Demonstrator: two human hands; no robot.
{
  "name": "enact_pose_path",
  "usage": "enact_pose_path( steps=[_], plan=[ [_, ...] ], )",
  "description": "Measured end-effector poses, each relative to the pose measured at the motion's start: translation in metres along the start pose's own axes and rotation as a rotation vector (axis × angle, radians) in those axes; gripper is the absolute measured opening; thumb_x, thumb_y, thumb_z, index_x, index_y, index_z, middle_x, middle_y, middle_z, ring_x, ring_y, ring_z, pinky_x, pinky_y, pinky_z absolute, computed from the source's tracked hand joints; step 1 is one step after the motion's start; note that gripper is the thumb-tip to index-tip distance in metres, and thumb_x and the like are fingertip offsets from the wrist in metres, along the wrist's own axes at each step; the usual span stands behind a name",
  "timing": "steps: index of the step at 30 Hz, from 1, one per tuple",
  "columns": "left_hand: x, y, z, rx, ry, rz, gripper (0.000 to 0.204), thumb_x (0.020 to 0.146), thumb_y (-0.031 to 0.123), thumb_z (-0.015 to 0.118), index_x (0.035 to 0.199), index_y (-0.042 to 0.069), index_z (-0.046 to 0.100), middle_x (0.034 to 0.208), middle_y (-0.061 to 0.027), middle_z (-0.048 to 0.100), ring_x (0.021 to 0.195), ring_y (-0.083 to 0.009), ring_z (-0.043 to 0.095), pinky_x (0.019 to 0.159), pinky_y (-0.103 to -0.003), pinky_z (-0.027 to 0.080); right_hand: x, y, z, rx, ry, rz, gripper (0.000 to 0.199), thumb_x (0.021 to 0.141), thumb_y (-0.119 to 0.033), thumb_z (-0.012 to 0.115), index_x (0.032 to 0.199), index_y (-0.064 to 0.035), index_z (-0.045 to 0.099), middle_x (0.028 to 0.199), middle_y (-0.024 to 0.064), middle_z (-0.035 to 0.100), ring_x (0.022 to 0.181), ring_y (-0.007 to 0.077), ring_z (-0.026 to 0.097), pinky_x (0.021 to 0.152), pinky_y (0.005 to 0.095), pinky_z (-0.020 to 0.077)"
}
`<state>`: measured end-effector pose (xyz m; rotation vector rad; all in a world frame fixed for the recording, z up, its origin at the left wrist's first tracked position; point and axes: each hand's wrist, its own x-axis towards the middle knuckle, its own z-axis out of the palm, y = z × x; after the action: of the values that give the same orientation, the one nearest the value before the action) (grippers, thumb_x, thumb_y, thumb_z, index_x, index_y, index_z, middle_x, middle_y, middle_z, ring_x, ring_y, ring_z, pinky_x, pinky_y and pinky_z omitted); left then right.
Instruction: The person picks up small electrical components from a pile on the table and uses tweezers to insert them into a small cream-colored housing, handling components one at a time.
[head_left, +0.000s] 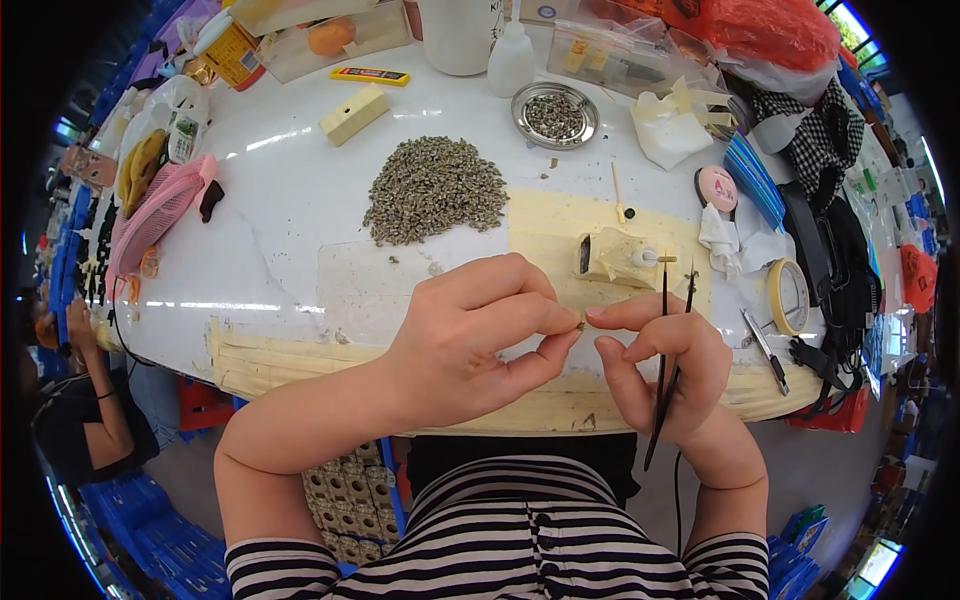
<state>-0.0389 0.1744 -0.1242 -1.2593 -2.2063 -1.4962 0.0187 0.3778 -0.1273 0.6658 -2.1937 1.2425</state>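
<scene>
My left hand [475, 335] pinches a tiny metal part [581, 325] between thumb and index finger, above the taped front of the table. Close beside it, my right hand [670, 360] has its index fingertip near that part. Black tweezers [656, 430] are held in the right hand, their tips pointing away from me. Just beyond the hands lies a tape-wrapped block [615, 257] with a white nozzle. A heap of small grey metal parts [435, 190] lies farther off, left of centre.
A round metal dish [519, 98] holds more parts. A cream block [355, 113], a white squeeze bottle [511, 62] and a yellow box cutter [370, 76] sit at the back. At right lie a tape roll [777, 297] and a utility knife [766, 350]. Another person's arm [110, 405] shows at far left.
</scene>
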Motion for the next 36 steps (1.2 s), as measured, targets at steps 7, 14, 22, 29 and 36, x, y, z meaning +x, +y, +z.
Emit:
enact_pose_path(
  steps=[7,14,22,29,36],
  plan=[
    [-0.0012,-0.0004,-0.0006,0.029,-0.031,0.035,0.023,0.07,-0.004,0.081,0.09,0.005,0.076,0.082,-0.0053,0.067,0.068,-0.0149,0.065,0.055,-0.025,0.051,0.0003,-0.0018,0.0012,-0.024,-0.017,0.043,0.027,0.072,0.01,0.078,0.082,-0.0047,0.058,0.075,0.0072,0.067,0.068,0.0206,0.071,0.056,0.0262,0.0507],
    [-0.0013,-0.0023,0.0015,0.024,-0.032,0.042,0.024,0.07,-0.004,0.081,0.091,0.005,0.076,0.082,-0.0052,0.067,0.067,-0.0147,0.064,0.054,-0.025,0.051,-0.0028,-0.0011,-0.0016,-0.026,-0.02,0.076,0.025,0.073,0.009,0.078,0.082,-0.0043,0.058,0.078,0.0089,0.07,0.069,0.0198,0.072,0.056,0.0257,0.0508],
    [-0.0008,-0.0008,0.0011,0.086,-0.015,0.099,0.028,0.066,-0.004,0.081,0.092,0.006,0.078,0.082,-0.0034,0.067,0.067,-0.0142,0.063,0.053,-0.025,0.049,0.0004,-0.0043,-0.0022,0.055,-0.04,0.129,0.024,0.075,0.008,0.078,0.082,-0.0029,0.057,0.079,0.0112,0.069,0.07,0.0208,0.072,0.058,0.0262,0.0533],
    [-0.0011,-0.0017,0.0016,0.078,-0.011,0.127,0.03,0.066,-0.003,0.082,0.094,0.007,0.078,0.082,-0.0033,0.067,0.067,-0.0144,0.063,0.053,-0.025,0.049,0.0018,-0.0052,-0.0054,0.152,-0.101,0.249,0.023,0.078,0.007,0.076,0.085,-0.0028,0.057,0.083,0.0118,0.07,0.072,0.0175,0.07,0.063,0.0253,0.0531],
    [-0.0011,-0.0011,0.0007,0.076,-0.018,0.147,0.03,0.066,-0.003,0.081,0.094,0.006,0.078,0.081,-0.0036,0.067,0.066,-0.0147,0.063,0.053,-0.026,0.049,0.0005,-0.0027,-0.0067,0.216,-0.087,0.236,0.025,0.079,0.007,0.076,0.087,-0.0034,0.055,0.085,0.0118,0.071,0.07,0.0162,0.068,0.064,0.0248,0.0524]
  ],
)
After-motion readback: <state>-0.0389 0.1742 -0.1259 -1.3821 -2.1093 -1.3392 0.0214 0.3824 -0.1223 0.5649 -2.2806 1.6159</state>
